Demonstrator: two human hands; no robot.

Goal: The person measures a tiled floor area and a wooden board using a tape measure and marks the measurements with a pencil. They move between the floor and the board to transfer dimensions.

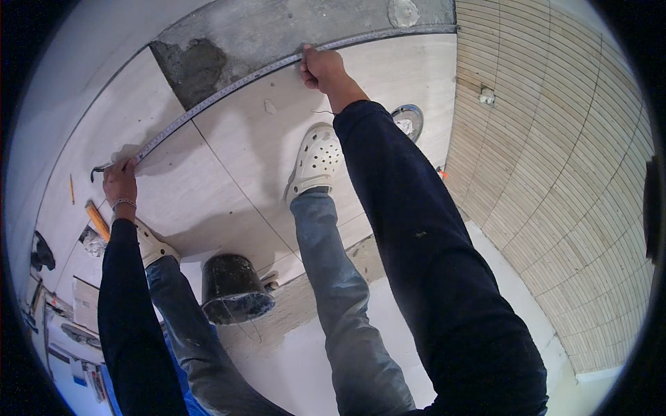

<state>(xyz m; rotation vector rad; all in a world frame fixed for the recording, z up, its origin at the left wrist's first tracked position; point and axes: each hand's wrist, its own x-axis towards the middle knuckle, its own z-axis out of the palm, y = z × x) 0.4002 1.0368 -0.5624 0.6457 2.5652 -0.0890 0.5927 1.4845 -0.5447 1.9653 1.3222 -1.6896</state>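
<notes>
An extended tape measure (222, 93) runs along the edge of light floor tiles (236, 152), beside an exposed patch of grey concrete (277, 31). My left hand (120, 182) is closed on the tape at its left end, where a dark strap or hook sticks out. My right hand (321, 69) is closed at the tape farther right, fingers curled down at the tile edge. An orange-handled tool (98, 220) and a pencil (71, 188) lie near my left hand. My feet, in white perforated clogs (312, 156), stand on the tiles.
A black bucket (225, 277) sits between my legs. A round metal-rimmed object (409, 125) lies behind my right arm. A wall of narrow beige tiles (541, 173) rises on the right, a pale wall (83, 69) on the left. Assorted items (80, 333) lie at the lower left.
</notes>
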